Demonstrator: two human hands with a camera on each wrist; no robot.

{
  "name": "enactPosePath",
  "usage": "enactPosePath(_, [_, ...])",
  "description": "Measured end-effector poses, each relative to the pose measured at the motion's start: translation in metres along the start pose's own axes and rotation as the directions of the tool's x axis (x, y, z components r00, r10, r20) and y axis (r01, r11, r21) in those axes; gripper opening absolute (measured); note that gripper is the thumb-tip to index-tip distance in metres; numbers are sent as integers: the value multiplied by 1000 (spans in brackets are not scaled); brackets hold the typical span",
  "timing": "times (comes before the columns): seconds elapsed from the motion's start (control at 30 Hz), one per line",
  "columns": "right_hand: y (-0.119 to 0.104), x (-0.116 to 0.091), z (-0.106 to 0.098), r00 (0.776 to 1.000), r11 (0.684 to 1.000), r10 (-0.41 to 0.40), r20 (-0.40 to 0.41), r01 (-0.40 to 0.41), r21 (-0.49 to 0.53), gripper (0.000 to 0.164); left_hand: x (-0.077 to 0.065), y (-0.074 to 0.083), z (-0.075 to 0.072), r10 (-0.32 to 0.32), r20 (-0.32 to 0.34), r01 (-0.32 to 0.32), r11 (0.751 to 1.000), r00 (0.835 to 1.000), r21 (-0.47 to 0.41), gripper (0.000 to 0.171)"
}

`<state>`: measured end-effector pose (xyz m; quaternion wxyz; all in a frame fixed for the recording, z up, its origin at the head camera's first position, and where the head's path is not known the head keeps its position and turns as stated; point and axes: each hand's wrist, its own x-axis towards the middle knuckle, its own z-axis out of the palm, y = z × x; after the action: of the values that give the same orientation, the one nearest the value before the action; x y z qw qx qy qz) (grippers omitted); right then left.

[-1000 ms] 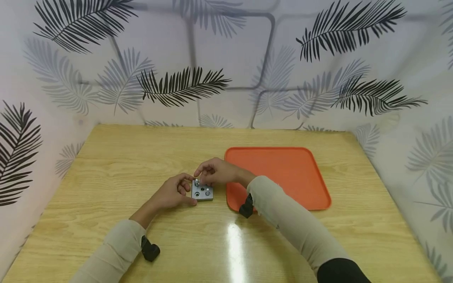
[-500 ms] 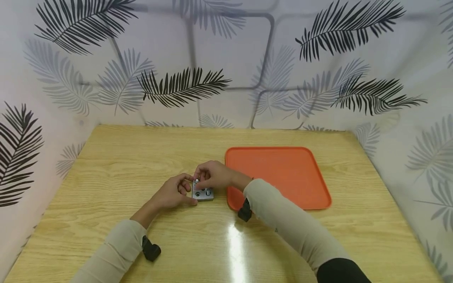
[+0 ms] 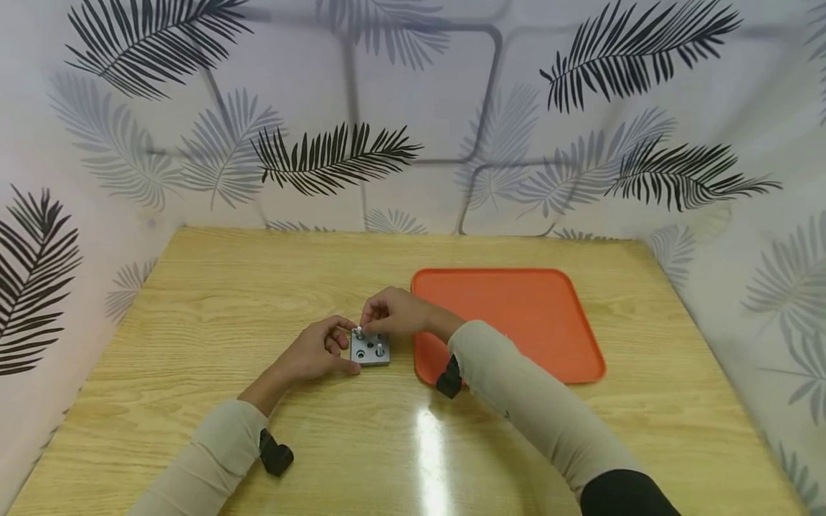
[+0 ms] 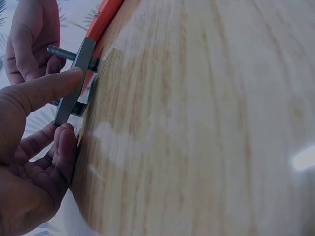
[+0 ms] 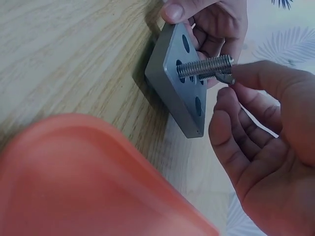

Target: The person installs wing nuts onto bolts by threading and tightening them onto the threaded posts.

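We judge the step in hand to be fitting a small silvery metal piece [image 5: 226,77] (a washer or a nut, we cannot tell which) over the tip of a threaded steel bolt [image 3: 359,333]. The right hand [image 3: 400,313] seems to pinch that piece between thumb and finger, its other fingers loosely bent. Left of it, the left hand [image 3: 316,351] grips the edges of a square grey metal plate [image 3: 370,358] between spread thumb and forefinger, steadying it on the wooden counter [image 3: 323,459]. The next move, we think, calls for keeping the piece level and centred so it goes down the thread.

The bolt stands upright, long axis square to the plate, threaded end pointing up at the right hand's fingertips. A second threaded bolt [image 5: 205,67], nearer us below that hand, stands parallel; dark bolt heads [image 4: 78,109] prop the plate up.
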<state>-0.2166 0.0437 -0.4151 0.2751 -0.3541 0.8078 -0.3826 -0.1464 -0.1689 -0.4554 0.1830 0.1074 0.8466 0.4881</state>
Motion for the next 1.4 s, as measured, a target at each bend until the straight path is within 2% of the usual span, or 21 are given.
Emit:
enactPosePath(0.2, [-1,-1,0,998,991,57,39,-61,121,9,-1,1,-1,-15,-4,15,1000,1000,-1,62])
enactPosePath(0.37, [-2,0,1,995,978,75,62,-86,189,28,-2,2,-1,-16,-5,16,1000,1000,4,65])
enactPosePath(0.47, [-2,1,2,995,981,64,76,-77,179,34,-3,2,-1,-15,-3,15,1000,1000,-2,65])
enactPosePath(0.63, [-5,3,4,997,993,42,69,-49,112,28,-3,2,-2,-14,-3,14,1000,1000,3,63])
enactPosePath(0.8, [-9,3,5,998,999,54,28,-54,4,20,-3,1,-2,-12,-3,12,1000,1000,1,64])
enactPosePath(0.97, [-6,2,3,998,998,45,-41,-47,-49,16,-2,0,-2,-16,-2,16,1000,1000,-9,62])
enactPosePath(1.1, [-3,2,-1,998,1000,11,-64,-12,-23,18,-1,0,-1,-22,-5,22,1000,1000,-6,62])
enactPosePath(1.4, [-2,1,-1,1000,995,15,17,-17,96,17,0,1,0,-27,-6,27,1000,1000,-7,65])
